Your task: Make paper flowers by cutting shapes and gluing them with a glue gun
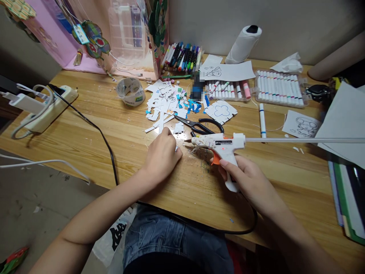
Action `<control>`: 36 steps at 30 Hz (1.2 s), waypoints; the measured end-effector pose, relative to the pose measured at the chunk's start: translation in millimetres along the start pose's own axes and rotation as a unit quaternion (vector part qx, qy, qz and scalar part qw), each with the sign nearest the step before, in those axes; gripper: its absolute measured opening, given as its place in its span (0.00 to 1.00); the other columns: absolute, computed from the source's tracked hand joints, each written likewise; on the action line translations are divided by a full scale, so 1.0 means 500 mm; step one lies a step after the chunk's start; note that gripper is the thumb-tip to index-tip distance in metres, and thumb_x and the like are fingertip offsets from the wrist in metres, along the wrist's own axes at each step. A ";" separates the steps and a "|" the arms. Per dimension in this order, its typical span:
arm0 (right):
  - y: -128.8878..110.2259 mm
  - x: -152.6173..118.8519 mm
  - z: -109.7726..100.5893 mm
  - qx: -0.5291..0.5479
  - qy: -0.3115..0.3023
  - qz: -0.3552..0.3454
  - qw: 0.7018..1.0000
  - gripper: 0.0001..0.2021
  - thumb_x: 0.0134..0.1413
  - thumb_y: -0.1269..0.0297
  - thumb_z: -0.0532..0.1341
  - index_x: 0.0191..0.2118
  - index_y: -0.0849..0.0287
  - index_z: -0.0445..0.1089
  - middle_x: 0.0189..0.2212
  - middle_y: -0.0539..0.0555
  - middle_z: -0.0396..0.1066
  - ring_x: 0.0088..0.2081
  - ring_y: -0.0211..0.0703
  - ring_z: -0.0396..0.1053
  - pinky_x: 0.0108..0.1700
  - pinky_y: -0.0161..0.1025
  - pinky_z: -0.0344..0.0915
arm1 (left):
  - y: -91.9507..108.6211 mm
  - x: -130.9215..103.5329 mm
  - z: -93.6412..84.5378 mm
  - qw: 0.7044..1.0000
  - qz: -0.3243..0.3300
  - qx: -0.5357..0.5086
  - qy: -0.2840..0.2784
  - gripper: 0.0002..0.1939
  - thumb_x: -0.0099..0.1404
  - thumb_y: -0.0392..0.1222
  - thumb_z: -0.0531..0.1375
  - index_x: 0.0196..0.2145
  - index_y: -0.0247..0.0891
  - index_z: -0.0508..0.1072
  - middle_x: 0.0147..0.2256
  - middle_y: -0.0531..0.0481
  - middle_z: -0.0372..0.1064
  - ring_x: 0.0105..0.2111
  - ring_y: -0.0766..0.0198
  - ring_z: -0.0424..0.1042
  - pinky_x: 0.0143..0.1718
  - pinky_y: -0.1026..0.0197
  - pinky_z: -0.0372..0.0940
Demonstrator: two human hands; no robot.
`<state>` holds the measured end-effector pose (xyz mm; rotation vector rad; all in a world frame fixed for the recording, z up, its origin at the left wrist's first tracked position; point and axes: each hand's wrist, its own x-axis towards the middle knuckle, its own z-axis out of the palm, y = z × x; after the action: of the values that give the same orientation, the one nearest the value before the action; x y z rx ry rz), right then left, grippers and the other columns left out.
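You are working at a wooden desk (299, 182) whose banded, yellowish grain is running beneath scattered crumbs, while a plain grey wall (216, 23) is rising behind it and a grey floor (42, 205) is showing past the left edge. Your right hand (248, 175) is wrapping round the handle of a white glue gun (232, 144), a finger sitting at its orange trigger (216, 158); the gun's dark, tapered nozzle is pointing towards your left hand (162, 152), just beside it, and a long, straight, pale stick (285, 140) is jutting from its back. Your left hand is resting on the wood, fingers curling in, though I cannot tell whether they are pinching anything. Beyond it, jagged white paper scraps (159, 99) are lying heaped between a round, glossy tape roll (134, 98) and black-handled scissors (195, 124)
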<state>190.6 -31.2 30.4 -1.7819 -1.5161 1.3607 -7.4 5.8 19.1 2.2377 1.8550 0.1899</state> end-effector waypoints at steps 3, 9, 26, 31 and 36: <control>0.001 0.000 0.001 0.001 -0.004 0.004 1.000 0.18 0.51 0.49 0.53 0.22 0.58 0.59 0.17 0.48 0.59 0.19 0.35 0.56 0.20 0.32 0.54 | 0.004 -0.001 0.001 1.000 -0.005 0.003 0.006 0.04 0.56 0.33 0.53 0.27 0.34 0.67 0.36 0.42 0.64 0.32 0.60 0.66 0.33 0.58 0.64; -0.002 -0.001 0.000 0.004 -0.005 0.002 1.000 0.17 0.52 0.51 0.52 0.23 0.58 0.59 0.17 0.47 0.58 0.20 0.35 0.56 0.20 0.32 0.54 | 0.000 0.001 0.005 1.000 -0.006 -0.025 0.015 0.05 0.55 0.32 0.53 0.25 0.34 0.68 0.35 0.42 0.65 0.32 0.60 0.66 0.35 0.57 0.64; -0.012 -0.005 0.019 -0.041 -0.022 -0.009 0.999 0.16 0.53 0.51 0.52 0.23 0.58 0.58 0.18 0.47 0.58 0.20 0.35 0.57 0.20 0.32 0.55 | -0.019 -0.011 0.003 0.987 -0.028 -0.155 0.028 0.09 0.57 0.34 0.53 0.23 0.35 0.72 0.39 0.45 0.65 0.40 0.60 0.67 0.45 0.56 0.63; -0.014 -0.005 0.021 -0.053 -0.039 -0.005 0.998 0.17 0.54 0.51 0.50 0.22 0.57 0.56 0.19 0.48 0.58 0.20 0.36 0.56 0.21 0.33 0.54 | -0.022 -0.010 0.006 0.984 -0.030 -0.175 0.031 0.09 0.57 0.34 0.54 0.24 0.35 0.72 0.39 0.45 0.65 0.41 0.60 0.66 0.45 0.57 0.63; -0.016 -0.005 0.021 -0.056 -0.048 -0.005 0.997 0.16 0.55 0.52 0.50 0.24 0.57 0.57 0.20 0.49 0.60 0.22 0.37 0.57 0.23 0.33 0.55 | -0.024 -0.012 0.006 0.982 -0.021 -0.181 0.039 0.09 0.57 0.33 0.53 0.23 0.35 0.72 0.38 0.45 0.66 0.42 0.60 0.66 0.44 0.58 0.63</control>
<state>177.8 -33.5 33.3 -1.7964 -1.6806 1.3983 -19.1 1.9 13.4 1.9659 1.7354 0.5668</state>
